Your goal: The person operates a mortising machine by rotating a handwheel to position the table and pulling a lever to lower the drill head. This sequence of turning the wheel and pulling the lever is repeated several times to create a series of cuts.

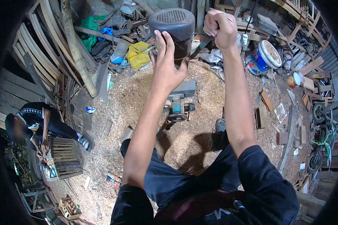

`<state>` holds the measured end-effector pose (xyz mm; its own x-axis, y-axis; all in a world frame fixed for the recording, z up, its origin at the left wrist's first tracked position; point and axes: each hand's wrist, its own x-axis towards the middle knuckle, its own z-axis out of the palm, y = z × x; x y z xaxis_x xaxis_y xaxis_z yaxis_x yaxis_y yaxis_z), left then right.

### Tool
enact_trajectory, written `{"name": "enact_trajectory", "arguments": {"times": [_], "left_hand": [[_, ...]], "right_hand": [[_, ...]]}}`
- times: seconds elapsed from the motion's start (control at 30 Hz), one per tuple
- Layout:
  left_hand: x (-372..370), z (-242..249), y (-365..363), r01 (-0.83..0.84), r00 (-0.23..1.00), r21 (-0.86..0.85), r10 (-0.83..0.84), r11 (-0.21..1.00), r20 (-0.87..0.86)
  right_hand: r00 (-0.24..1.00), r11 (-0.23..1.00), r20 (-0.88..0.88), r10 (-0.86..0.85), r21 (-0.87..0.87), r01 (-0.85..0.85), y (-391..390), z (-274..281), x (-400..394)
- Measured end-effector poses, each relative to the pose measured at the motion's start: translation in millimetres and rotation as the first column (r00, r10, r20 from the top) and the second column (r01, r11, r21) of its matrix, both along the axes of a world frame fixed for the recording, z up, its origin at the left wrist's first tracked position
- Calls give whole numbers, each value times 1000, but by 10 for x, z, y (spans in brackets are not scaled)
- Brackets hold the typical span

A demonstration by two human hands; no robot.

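Observation:
A dark, rounded motor housing with a perforated top stands upright in front of me. My left hand lies against its near side, fingers stretched upward and thumb spread to the right. Level with the housing top and to its right, my right hand is raised with its fingers curled closed. Anything inside those fingers is hidden. Below my left hand is a machine with a grey metal table and a round handwheel.
Wood shavings cover the floor. A paint bucket stands right, with a small bicycle farther along. Curved wooden frames lean at left. Another person sits by a slatted wooden piece. Scrap and a yellow cloth lie behind.

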<state>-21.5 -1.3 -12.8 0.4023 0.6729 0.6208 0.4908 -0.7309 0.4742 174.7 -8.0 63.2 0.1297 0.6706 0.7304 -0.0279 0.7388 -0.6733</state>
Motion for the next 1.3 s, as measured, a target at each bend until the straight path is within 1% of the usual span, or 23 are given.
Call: {"name": "enact_trajectory", "arguments": {"times": [0.1, 0.3, 0.5, 0.6, 0.7, 0.8, 0.9, 1.03, 1.1, 1.13, 1.2, 1.3], "left_hand": [[-29, 46, -13, 0, 999, -49, -2, 999, -36], [-6, -6, 23, -22, 998, -15, 21, 1000, -65], [26, -52, 21, -26, 998, -2, 26, 1000, -49], [23, -47, 2, -30, 999, -20, 30, 999, -25], [23, -57, -15, -36, 999, 11, 36, 999, -32], [27, -68, -20, -44, 998, 6, 44, 999, -34], [43, -96, -7, -42, 999, 21, 42, 999, -12], [47, -128, 66, -78, 994, 55, 82, 995, -69], [11, -138, 93, -78, 991, 42, 82, 996, -107], [28, -124, 108, -79, 992, 57, 84, 995, -96], [28, -134, 36, -72, 993, 65, 78, 995, -90], [14, -105, 65, -61, 991, 25, 63, 998, -114]], "right_hand": [[1000, 999, 7, 15, 29, -15, -46, -31, -5], [997, 1000, -81, 17, 14, -16, -141, -127, -70], [998, 999, -50, 39, 38, -37, -236, -227, -79], [996, 998, -68, 64, 34, -61, -269, -290, -82], [997, 997, -61, 57, 48, -54, -324, -334, -106], [999, 998, -23, 31, 64, -29, -384, -349, -128], [998, 999, -48, 44, 33, -43, -432, -384, -154], [998, 1000, -66, 18, 26, -16, -462, -396, -185], [998, 998, -43, 41, 51, -39, -496, -441, -165], [998, 996, -27, 57, 73, -55, -469, -444, -148], [999, 997, -26, 36, 69, -34, -478, -472, -161], [1000, 998, -12, 24, 51, -23, -446, -442, -148]]}}
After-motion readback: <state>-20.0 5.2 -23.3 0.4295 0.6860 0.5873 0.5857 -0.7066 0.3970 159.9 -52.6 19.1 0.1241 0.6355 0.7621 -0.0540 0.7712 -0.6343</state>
